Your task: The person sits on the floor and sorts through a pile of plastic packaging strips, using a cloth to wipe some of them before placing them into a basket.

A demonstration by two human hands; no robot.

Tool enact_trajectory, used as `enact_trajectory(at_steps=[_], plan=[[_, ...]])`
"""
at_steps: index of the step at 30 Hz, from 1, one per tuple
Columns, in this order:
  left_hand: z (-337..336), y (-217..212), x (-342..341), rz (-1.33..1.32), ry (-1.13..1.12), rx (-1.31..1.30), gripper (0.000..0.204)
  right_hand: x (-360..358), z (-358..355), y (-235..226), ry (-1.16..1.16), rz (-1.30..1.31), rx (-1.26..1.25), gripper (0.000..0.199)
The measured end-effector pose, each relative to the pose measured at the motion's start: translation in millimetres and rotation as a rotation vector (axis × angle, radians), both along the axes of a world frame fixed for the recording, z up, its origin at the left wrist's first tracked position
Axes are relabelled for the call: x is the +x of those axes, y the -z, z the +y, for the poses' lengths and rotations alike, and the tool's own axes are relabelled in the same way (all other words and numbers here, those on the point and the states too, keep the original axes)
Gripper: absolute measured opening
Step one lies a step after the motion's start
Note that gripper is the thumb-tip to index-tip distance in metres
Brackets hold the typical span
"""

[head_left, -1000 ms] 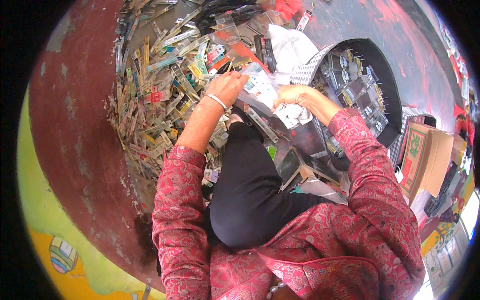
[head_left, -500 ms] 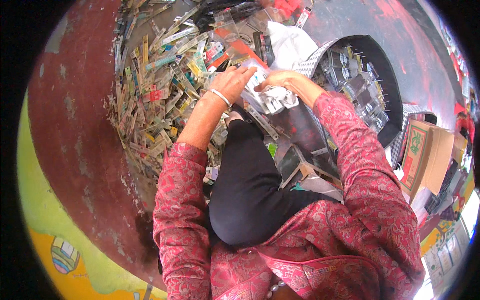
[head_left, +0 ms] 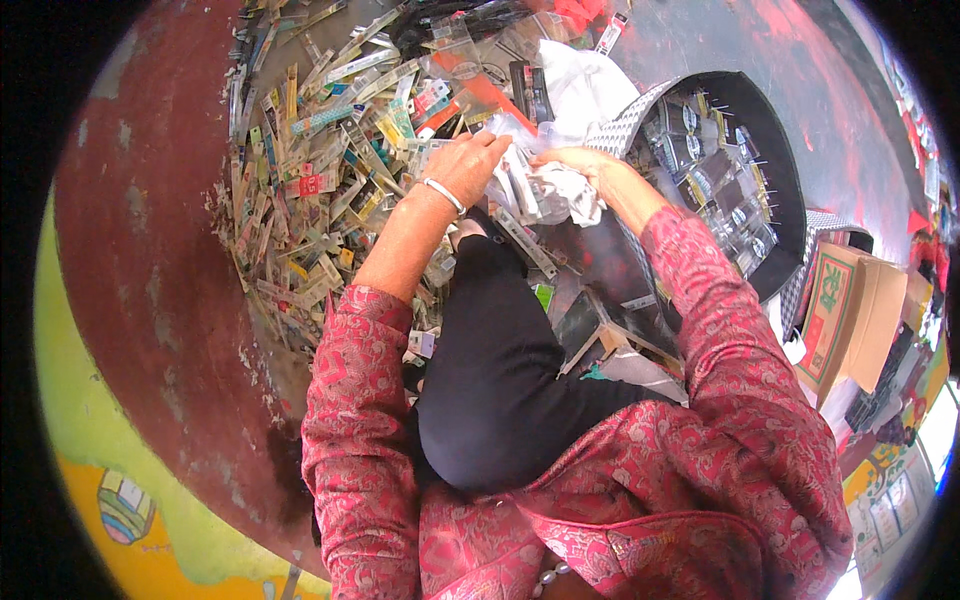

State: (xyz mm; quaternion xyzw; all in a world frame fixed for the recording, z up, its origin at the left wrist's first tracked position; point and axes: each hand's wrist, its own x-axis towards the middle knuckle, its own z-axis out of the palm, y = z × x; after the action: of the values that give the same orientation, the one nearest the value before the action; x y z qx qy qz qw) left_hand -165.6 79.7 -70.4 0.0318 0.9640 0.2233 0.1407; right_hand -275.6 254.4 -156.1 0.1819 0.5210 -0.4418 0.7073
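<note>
My left hand [head_left: 466,167], with a white bangle at its wrist, is closed on the edge of some clear plastic packaging [head_left: 517,190] with white strips inside. Beside it my right hand [head_left: 588,165] has its fingers curled round a crumpled white cloth [head_left: 571,192], pressed against the packaging. The tips of the right fingers are partly hidden. Both hands are above the floor, just past my bent knee [head_left: 492,350]. Left of them spreads a heap of narrow packaged strips [head_left: 300,225], some with coloured cards.
A round black-rimmed basket [head_left: 793,190] of clear packets [head_left: 715,175] stands at my right. A white bag [head_left: 580,90] leans behind it. Farther right is an open cardboard box [head_left: 850,315]. A low stack of dark sheets [head_left: 590,325] lies by my leg. A red-painted floor [head_left: 150,280] stretches left.
My right hand has shifted slightly right, and the white cloth has moved with it, opening a wider gap from the left hand. The left hand has barely moved.
</note>
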Motion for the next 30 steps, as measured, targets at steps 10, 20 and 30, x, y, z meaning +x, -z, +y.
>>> enact_trajectory(at_steps=[10,20,30], plan=[[-7.5,0.3,-9.4,0.121,-0.064,-0.03,0.024,51.1,63.6,-22.7,-0.588,0.646,-0.136,0.041],[11.4,7.8,8.8,-0.158,0.14,-0.228,0.015,45.2,72.4,-97.1,-0.931,1.037,0.164,0.06],[41.8,-26.2,-43.2,0.255,-0.084,0.29,0.038,72.0,72.1,-143.5,-0.868,1.257,0.005,0.015]])
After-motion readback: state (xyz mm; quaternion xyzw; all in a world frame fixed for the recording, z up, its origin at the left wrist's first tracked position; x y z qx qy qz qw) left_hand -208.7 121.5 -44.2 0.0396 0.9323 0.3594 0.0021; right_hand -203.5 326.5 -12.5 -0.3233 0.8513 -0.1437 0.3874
